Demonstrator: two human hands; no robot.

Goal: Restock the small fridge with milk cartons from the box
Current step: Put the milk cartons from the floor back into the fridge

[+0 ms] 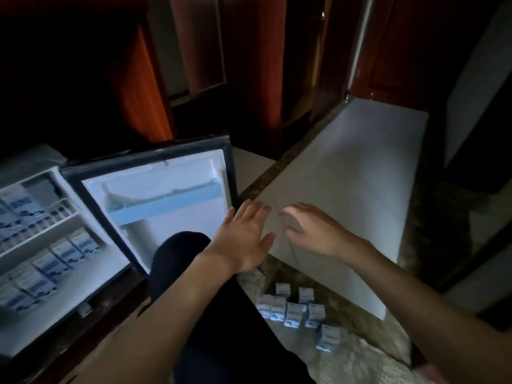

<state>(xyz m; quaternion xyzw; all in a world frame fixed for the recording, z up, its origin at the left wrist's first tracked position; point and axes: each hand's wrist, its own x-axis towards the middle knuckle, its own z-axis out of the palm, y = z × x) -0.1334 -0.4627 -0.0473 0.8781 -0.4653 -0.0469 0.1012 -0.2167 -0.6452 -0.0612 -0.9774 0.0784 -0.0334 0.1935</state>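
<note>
The small fridge (25, 325) stands open at the left, its white shelves lined with several blue-and-white milk cartons (52, 261). Its door (171, 173) swings out toward the middle, and the door's blue shelf rail looks bare. On the floor at the lower right stand several more milk cartons (293, 309) in a loose group. My left hand (243, 239) and my right hand (310, 231) hover side by side above the floor just right of the door's edge. Both hold nothing, their fingers spread and relaxed. No box is in view.
My dark-clothed knee (177, 256) rises in front of the fridge door. A pale tiled floor strip (354, 173) runs back toward dark wooden doors and panels (249, 65). A patterned rug (349, 358) lies under the loose cartons.
</note>
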